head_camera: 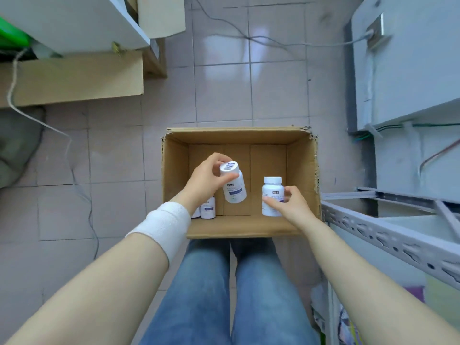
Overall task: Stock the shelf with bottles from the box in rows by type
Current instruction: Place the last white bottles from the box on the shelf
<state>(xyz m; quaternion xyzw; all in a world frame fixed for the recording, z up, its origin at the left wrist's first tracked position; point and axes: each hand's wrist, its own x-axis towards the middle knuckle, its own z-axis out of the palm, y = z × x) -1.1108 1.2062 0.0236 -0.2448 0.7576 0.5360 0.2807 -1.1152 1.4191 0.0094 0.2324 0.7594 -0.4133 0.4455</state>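
Head view: left hand (pixel 207 175) grips tilted white plastic bottle (pixel 234 188) by cap, right hand (pixel 292 204) pinches upright twin (pixel 271 195), over brown cardboard box (pixel 239 135). Two more bottles (pixel 208 207) at 7 o'clock corner; we judge unloading nearly done.

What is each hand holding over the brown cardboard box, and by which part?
The left hand grips a tilted white plastic bottle by its cap end; the right hand pinches an upright white plastic bottle by its labelled body.

Head camera looks steeply down into box (pixel 239 138).
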